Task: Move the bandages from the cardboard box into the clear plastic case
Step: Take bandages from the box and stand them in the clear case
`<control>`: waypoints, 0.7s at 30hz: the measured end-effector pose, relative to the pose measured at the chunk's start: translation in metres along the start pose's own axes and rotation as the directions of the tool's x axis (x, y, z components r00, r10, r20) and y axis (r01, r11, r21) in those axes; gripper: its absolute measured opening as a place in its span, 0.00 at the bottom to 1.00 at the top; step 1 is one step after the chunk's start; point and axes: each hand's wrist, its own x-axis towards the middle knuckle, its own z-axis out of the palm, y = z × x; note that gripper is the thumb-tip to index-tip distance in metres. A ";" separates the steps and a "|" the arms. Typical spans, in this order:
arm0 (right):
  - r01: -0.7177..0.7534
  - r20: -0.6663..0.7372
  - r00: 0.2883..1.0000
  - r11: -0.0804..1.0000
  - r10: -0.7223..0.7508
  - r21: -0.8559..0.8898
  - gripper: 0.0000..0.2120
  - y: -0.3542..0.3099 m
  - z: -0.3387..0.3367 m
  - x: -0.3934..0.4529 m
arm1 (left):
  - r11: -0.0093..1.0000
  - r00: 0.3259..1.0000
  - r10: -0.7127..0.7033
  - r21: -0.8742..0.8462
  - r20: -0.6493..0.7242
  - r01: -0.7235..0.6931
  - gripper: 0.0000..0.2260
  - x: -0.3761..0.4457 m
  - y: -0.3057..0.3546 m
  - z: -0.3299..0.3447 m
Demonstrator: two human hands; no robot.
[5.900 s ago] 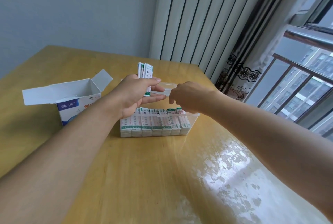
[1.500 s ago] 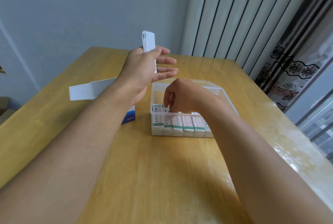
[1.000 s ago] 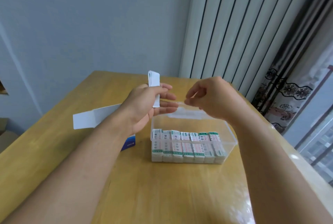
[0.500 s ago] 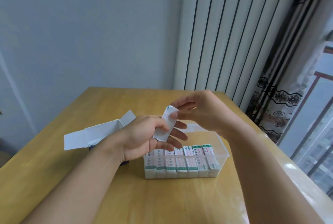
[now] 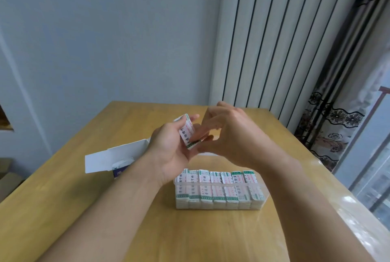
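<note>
The left hand (image 5: 168, 145) grips a small stack of bandages (image 5: 186, 132), thumb along the near face and fingers curled behind it, the stack tilted with its green-edged end lowest. The right hand (image 5: 230, 135) meets it from the right, its fingers bent toward the lower end of the stack; whether its fingertips actually pinch a bandage cannot be told, as the contact is blurred. Both hands are raised off the counter (image 5: 147, 230). Directly below the grip and slightly nearer the viewer stands the clear plastic case (image 5: 219, 204), open at the top, holding a row of upright bandage packs (image 5: 217, 179) set side by side and touching, their green bands visible through the near wall. To the left of the grip and lower, partly hidden behind the left wrist, sits the cardboard box (image 5: 118, 171), its white flap (image 5: 109, 158) open and raised toward the left. Box and case stand apart on the counter.
</note>
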 end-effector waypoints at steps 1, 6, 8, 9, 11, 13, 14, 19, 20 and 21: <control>0.010 0.018 1.000 1.000 -0.011 0.030 0.08 -0.005 -0.002 0.000 | 0.997 0.997 0.037 0.069 -0.061 -0.032 0.14 -0.001 -0.001 0.000; -0.185 -0.209 0.952 0.966 0.222 0.183 0.07 -0.008 -0.017 0.001 | 0.949 0.992 0.116 0.300 -0.050 -0.096 0.28 -0.001 -0.006 -0.002; -0.293 -0.150 0.935 0.939 0.321 0.182 0.12 -0.005 -0.010 0.002 | 0.929 0.993 0.119 0.353 0.001 -0.112 0.33 -0.002 -0.008 -0.002; -0.319 -0.105 0.934 0.931 0.340 0.179 0.14 -0.004 -0.005 0.002 | 0.918 0.993 0.117 0.379 0.026 -0.118 0.33 -0.002 -0.010 -0.001; -0.338 -0.049 0.935 0.923 0.352 0.185 0.13 -0.002 0.005 0.003 | 0.899 0.991 0.115 0.417 0.072 -0.135 0.30 -0.004 -0.012 0.001; -0.350 -0.040 0.930 0.912 0.366 0.216 0.10 -0.002 0.011 0.004 | 0.883 0.989 0.120 0.446 0.090 -0.148 0.29 -0.005 -0.014 0.001; -0.350 -0.044 0.928 0.907 0.370 0.235 0.09 -0.001 0.012 0.004 | 0.878 0.989 0.120 0.455 0.086 -0.147 0.29 -0.005 -0.014 0.001; -0.347 -0.010 0.919 0.821 0.394 0.453 0.07 0.000 0.005 0.004 | 0.919 0.997 0.071 0.389 0.006 -0.067 0.23 -0.002 -0.014 -0.002; -0.347 0.003 0.918 0.801 0.396 0.488 0.07 0.000 0.005 0.003 | 0.927 0.998 0.059 0.371 -0.006 -0.052 0.21 -0.001 -0.014 -0.003; -0.347 0.007 0.918 0.792 0.398 0.502 0.08 0.001 0.007 0.004 | 0.931 0.998 0.053 0.363 -0.015 -0.044 0.20 0.001 -0.014 -0.003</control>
